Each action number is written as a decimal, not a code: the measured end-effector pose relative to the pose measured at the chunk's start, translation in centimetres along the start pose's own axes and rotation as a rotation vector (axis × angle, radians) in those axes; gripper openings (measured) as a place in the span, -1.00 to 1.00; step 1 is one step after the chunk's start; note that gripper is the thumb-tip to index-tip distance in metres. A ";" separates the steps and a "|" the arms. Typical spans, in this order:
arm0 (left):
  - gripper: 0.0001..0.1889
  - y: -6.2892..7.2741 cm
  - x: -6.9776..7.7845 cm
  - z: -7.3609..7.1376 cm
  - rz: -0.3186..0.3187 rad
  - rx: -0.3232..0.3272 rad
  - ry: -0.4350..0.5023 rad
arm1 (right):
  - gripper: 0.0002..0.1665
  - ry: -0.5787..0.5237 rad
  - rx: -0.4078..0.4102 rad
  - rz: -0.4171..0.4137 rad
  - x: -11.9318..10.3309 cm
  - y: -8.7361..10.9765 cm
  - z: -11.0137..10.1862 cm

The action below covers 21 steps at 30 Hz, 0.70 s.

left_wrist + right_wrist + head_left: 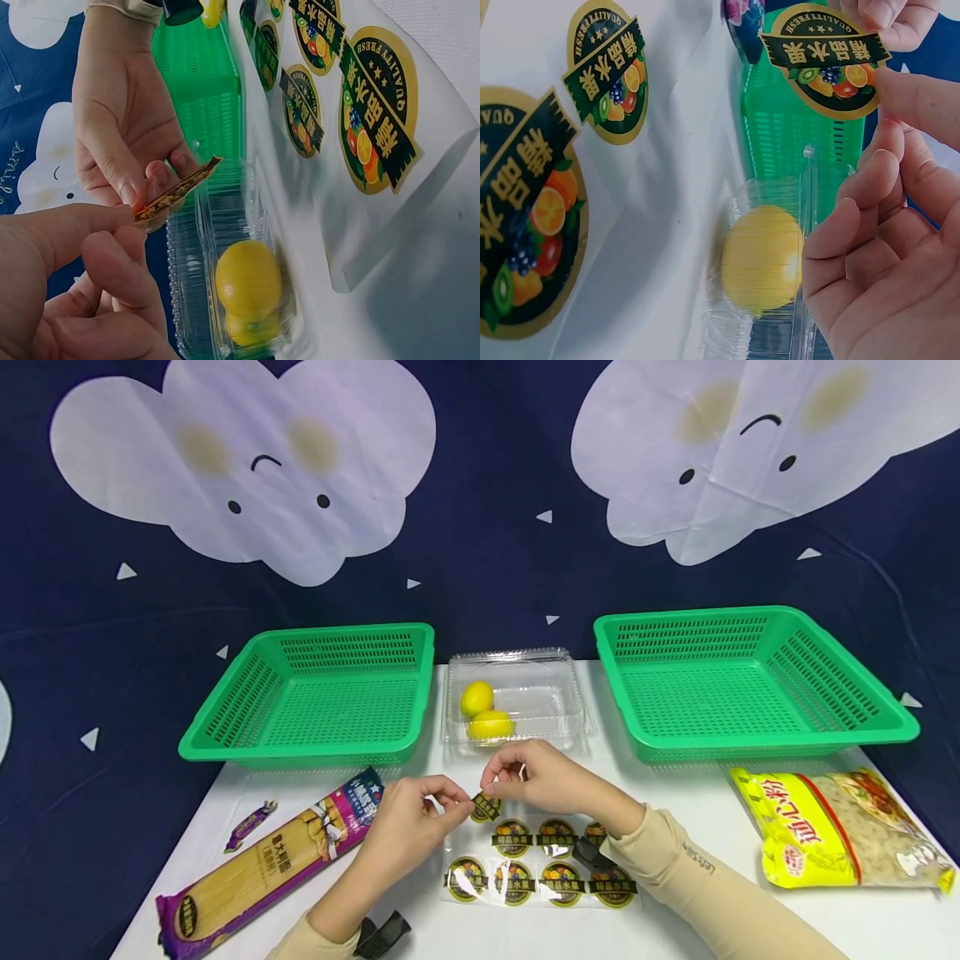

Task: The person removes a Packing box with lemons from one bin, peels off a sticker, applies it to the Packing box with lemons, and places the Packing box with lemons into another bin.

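A round black-and-gold fruit sticker (825,60) is off the sheet, raised between both hands. My left hand (412,820) pinches one edge of it between thumb and index finger. At the opposite side in the head view, my right hand (543,779) pinches it as well, its other fingers curled. Below them lies a clear sheet of matching stickers (513,881). Just beyond the hands stands a transparent plastic clamshell box (547,702) with two lemons, one lemon (477,699) behind the other lemon (491,725).
Green baskets stand at the back, a left basket (307,752) and a right basket (772,743). Spaghetti in a purple pack (273,868) and a small purple-wrapped candy (251,825) lie left. A yellow pasta bag (840,831) lies right.
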<state>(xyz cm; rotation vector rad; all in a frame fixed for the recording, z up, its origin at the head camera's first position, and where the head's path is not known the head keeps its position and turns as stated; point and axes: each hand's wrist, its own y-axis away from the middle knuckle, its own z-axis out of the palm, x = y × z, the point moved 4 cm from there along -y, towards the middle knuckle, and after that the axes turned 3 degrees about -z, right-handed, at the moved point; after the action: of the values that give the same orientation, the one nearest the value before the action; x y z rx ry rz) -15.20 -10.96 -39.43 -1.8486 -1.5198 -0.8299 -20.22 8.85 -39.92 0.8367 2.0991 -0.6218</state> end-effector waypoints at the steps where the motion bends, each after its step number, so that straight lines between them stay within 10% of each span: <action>1: -0.84 -0.1 0.0 0.1 0.000 -0.003 0.000 | -0.96 0.000 0.001 0.000 0.0 0.0 0.0; 21: -0.88 -1.5 0.3 -0.4 0.023 0.125 0.155 | -0.77 -0.053 0.136 0.055 -0.1 0.7 -1.0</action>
<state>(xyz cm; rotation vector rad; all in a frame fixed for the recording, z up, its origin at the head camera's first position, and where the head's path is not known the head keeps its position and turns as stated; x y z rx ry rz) -16.64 -10.84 -38.81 -1.6687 -1.4181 -0.8288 -20.14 9.88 -39.34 0.9406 1.9969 -0.7552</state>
